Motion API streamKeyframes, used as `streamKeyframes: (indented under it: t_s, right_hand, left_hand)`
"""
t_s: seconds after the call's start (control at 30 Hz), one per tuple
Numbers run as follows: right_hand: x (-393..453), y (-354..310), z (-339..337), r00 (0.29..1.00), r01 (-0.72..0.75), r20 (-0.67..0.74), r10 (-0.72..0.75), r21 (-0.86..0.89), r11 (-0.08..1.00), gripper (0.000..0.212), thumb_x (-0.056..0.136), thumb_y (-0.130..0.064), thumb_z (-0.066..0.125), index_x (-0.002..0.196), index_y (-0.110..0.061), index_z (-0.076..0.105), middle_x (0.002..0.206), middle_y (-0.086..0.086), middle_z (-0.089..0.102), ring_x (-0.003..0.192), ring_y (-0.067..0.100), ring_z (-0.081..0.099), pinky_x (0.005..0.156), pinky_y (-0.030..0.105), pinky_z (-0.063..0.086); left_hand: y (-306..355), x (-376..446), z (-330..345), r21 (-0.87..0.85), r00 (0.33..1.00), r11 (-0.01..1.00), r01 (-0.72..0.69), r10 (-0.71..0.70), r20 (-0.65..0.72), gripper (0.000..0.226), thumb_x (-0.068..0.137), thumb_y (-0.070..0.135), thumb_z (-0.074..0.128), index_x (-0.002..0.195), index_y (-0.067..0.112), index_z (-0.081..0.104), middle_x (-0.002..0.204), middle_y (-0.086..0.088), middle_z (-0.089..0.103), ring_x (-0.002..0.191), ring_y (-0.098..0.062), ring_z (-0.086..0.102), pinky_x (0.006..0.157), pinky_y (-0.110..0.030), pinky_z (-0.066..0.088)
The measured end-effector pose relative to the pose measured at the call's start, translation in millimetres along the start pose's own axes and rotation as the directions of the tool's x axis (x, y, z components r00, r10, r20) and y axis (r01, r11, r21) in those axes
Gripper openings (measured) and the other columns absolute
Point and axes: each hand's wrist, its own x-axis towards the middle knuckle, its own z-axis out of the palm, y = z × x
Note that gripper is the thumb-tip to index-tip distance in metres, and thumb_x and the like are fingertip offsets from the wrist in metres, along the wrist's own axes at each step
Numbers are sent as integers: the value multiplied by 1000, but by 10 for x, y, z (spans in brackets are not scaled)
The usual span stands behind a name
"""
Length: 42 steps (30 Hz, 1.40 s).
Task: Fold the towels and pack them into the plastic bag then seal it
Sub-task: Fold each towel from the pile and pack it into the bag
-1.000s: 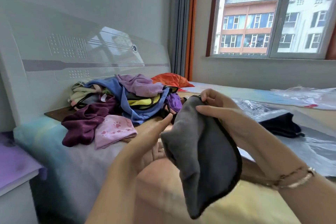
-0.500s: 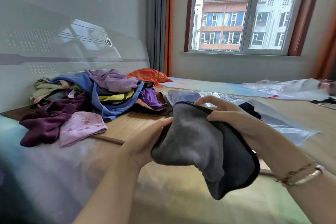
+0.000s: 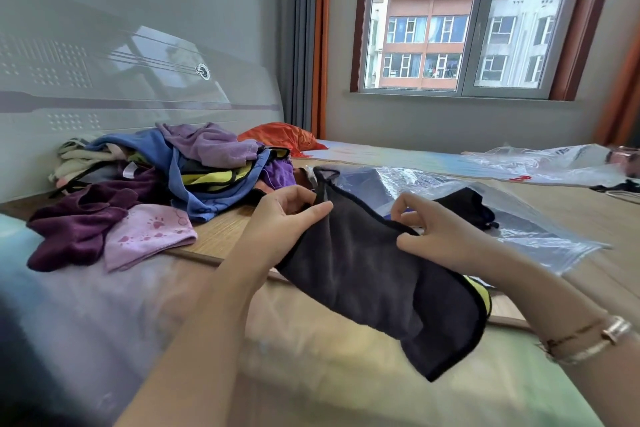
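Right now the dark towel (image 3: pixel 374 284) hangs in the air between both hands, above the near edge of the bed (image 3: pixel 311 367). The left hand (image 3: pixel 291 218) pinches its upper corner between thumb and fingers, and the right hand (image 3: pixel 436 232) pinches the top hem further along, so the two hands are apart with the black-trimmed edge stretched between them. From that edge the cloth droops down and toward the person's right, its long axis running from the left hand's corner to the loose lower corner, which neither hand holds.

The plastic bag (image 3: pixel 540 236) lies flat on the bed just beyond the right hand, with something dark already inside. I judge the right hand the nearer one for feeding the towel in once folded. The heap of unfolded towels (image 3: pixel 194 177) sits beyond the left hand, by the headboard (image 3: pixel 138 73).
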Motion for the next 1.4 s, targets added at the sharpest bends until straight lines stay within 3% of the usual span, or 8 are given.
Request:
streamKeyframes:
  t_s: [0.27, 0.37, 0.53, 0.77, 0.87, 1.07, 1.23, 1.4]
  right_hand:
    - [16, 95, 69, 999, 27, -34, -31, -115, 993, 14, 79, -11, 55, 79, -24, 50, 76, -2, 65, 62, 12, 51, 60, 28, 43]
    - [12, 142, 92, 997, -25, 63, 33, -133, 991, 7, 74, -23, 56, 77, -19, 51, 68, -5, 52, 62, 11, 45, 60, 28, 40]
    - [-23, 256, 69, 972, -73, 206, 117, -211, 975, 42, 66, -42, 50, 92, -10, 60, 76, 5, 52, 70, 20, 50, 67, 39, 42]
    - [-117, 232, -147, 990, -85, 106, 89, -40, 996, 28, 83, -29, 56, 67, -9, 46, 69, 2, 37, 67, 14, 35, 61, 32, 24]
    - [-114, 279, -196, 997, -73, -16, 75, 59, 996, 30, 95, -17, 53, 66, -14, 48, 64, 0, 38, 62, 11, 35, 54, 25, 23]
    - [-47, 444, -127, 982, -86, -159, 104, 113, 990, 34, 95, -35, 55, 68, -17, 48, 62, 1, 38, 59, 11, 34, 53, 24, 24]
    - [-26, 440, -172, 937, -74, -248, 246, 547, 834, 23, 90, -23, 63, 73, -12, 52, 65, 4, 50, 54, 10, 46, 44, 15, 36]
    - [-55, 466, -151, 907, -162, -363, 214, 168, 972, 18, 88, -19, 68, 85, -10, 53, 65, 6, 59, 59, 15, 47, 51, 23, 34]
  left_hand:
    - [19, 41, -60, 406, 984, 907, -114, 160, -81, 20, 80, 23, 75, 69, 27, 60, 87, 0, 67, 77, -13, 62, 78, -30, 50]
    - [29, 71, -74, 389, 973, 916, -101, 172, -153, 21, 84, 21, 71, 70, 27, 56, 85, 0, 63, 74, -11, 57, 68, -24, 41]
    - [36, 106, -149, 334, 954, 936, -109, 192, -229, 20, 87, 16, 66, 72, 23, 54, 77, 2, 61, 69, -11, 54, 66, -26, 41]
    - [59, 102, -286, 445, 911, 892, -78, 245, -332, 19, 92, 14, 57, 78, 18, 45, 75, 6, 50, 66, -7, 45, 59, -19, 35]
    - [-74, 167, -361, 405, 936, 912, 63, 87, -341, 25, 91, 11, 56, 73, 19, 41, 75, 4, 49, 69, -14, 46, 64, -31, 35]
    - [-331, 214, -370, 80, 918, 963, 259, -220, -329, 13, 87, 14, 60, 78, 19, 51, 94, -13, 61, 85, -28, 56, 76, -43, 45]
    - [-289, 248, -363, -5, 910, 971, 237, -224, -348, 21, 86, 9, 62, 83, 24, 47, 95, -3, 57, 86, -24, 56, 72, -38, 45]
    - [-214, 143, -254, -39, 955, 980, 195, -199, -221, 49, 91, -3, 48, 51, 19, 68, 69, -2, 63, 70, -20, 56, 63, -30, 46]
